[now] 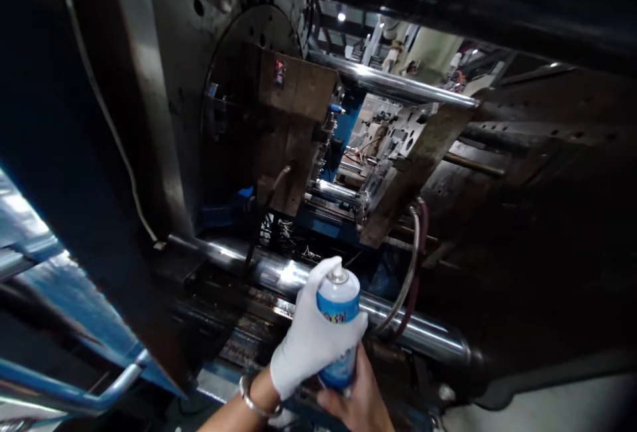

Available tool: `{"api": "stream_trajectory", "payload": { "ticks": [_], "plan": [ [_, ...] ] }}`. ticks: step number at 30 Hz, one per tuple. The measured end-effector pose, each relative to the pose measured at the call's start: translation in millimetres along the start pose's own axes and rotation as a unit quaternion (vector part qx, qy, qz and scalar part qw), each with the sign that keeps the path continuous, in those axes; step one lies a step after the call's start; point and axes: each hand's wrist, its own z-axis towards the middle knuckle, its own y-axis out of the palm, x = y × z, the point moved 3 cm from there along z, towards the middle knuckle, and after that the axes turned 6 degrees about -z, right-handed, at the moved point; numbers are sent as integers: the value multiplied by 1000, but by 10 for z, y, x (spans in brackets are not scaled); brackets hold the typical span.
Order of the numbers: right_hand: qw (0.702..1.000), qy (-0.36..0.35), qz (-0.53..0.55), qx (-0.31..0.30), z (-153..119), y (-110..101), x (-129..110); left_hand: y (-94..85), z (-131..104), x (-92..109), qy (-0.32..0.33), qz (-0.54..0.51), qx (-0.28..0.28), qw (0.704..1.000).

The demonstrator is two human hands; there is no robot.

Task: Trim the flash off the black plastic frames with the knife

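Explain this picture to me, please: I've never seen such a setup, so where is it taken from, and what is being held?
There is no robot here, just a person. The single picture comes from a camera on their head, looking forward and down. The left hand, in a white glove, grips a blue and white spray can, a finger up at its nozzle. The bare right hand holds the can low down. No tabletop shows; around them is a large, dark machine. Two heavy blocks, left and right, face each other across a gap, with shiny round bars and hoses nearby.
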Motion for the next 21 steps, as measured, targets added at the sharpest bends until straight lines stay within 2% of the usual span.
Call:
{"api": "stream_trajectory", "payload": {
  "ticks": [3,6,12,16,21],
  "plan": [
    [998,27,-23,60,182,-11,-48,-28,242,39,32,-36,-29,998],
    [994,41,-63,74,266,-15,-84,-47,357,28,40,-56,-54,996],
    [979,-4,-147,142,325,17,-182,-93,497,-92,20,-59,-75,995],
    [981,33,-128,141,338,76,-130,-86,590,-95,11,-66,-122,990],
    [992,81,-49,87,442,165,76,42,733,69,74,-11,-153,985]
  ]
}}
